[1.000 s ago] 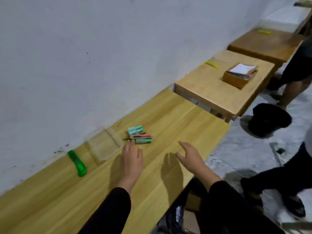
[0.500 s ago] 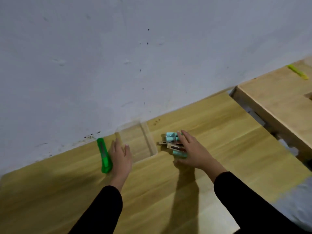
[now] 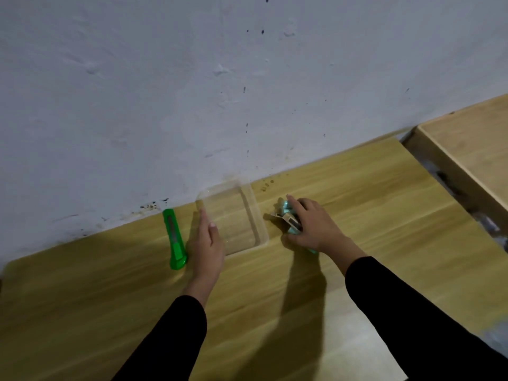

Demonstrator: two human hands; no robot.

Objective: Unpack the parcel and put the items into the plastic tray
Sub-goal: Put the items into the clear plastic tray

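A clear plastic tray (image 3: pixel 248 204) stands on the wooden table by the wall, with nothing visible inside it. My left hand (image 3: pixel 206 243) lies flat against the tray's near left corner, fingers straight. To the right of the tray is a small pile of teal tube-shaped items (image 3: pixel 286 206) with a brown cardboard-coloured piece (image 3: pixel 284 218). My right hand (image 3: pixel 310 224) covers this pile and its fingers curl round the items. Most of the pile is hidden under that hand.
A green utility knife (image 3: pixel 173 239) lies on the table (image 3: pixel 384 215) just left of my left hand. The white wall stands close behind the tray. A second wooden table (image 3: pixel 472 149) stands to the right across a narrow gap.
The view has closed in on the tray. My right hand has closed round the teal items. My left hand has shifted right from the knife to the tray's corner.
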